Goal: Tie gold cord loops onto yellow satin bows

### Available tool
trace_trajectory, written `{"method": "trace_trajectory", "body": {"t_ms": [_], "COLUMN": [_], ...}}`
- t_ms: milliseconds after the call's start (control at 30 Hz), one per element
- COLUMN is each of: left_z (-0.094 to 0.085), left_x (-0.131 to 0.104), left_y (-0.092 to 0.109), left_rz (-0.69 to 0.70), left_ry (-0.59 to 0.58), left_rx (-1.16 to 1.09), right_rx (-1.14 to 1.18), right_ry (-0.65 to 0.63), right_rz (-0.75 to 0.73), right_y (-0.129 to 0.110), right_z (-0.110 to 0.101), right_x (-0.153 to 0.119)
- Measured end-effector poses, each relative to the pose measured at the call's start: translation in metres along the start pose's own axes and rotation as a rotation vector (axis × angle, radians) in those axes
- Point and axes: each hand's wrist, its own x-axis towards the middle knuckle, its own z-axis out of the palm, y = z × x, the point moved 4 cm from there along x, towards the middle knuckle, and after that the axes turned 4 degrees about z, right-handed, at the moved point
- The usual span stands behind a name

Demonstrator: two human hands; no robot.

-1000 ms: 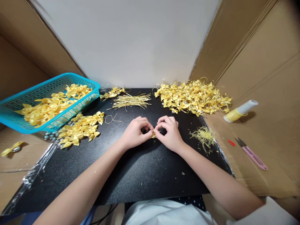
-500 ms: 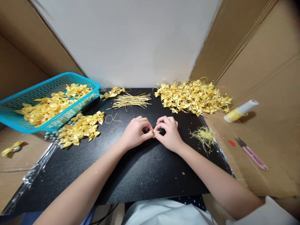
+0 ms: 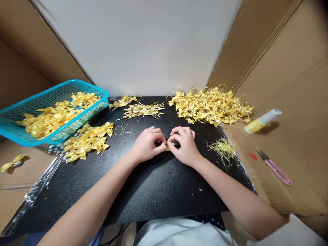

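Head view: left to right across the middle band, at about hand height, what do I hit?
Lone yellow bow → yellow bow pile → loose cord loop → left hand → small yellow piece at the fingertips → right hand → yellow clippings → red piece → pink-handled snips.

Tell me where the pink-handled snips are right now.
In the head view, the pink-handled snips lie at the right on the brown cardboard, just right of the small red piece.
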Motion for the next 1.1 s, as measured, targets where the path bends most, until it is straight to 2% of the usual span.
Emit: {"method": "trace_trajectory", "body": {"t_ms": [367, 800, 1100], "left_z": [0.0012, 0.0047, 0.0034], "left_x": [-0.0005, 0.0010, -0.0009], "left_y": [-0.0004, -0.0004, -0.0007], "left_rz": [0.008, -0.008, -0.015], "left_ry": [0.038, -0.004, 0.017], "left_rx": [-0.064, 0.047, -0.031], "right_rx": [0.008, -0.009, -0.011], "right_ry": [0.045, 0.055, 0.087], "right_rz": [0.026, 0.007, 0.002], "right_y": [-0.0009, -0.0022, -0.0013], "right_z": [0.0000, 0.0024, 0.0000], "right_x": [-0.0018, -0.0016, -0.0024]}}
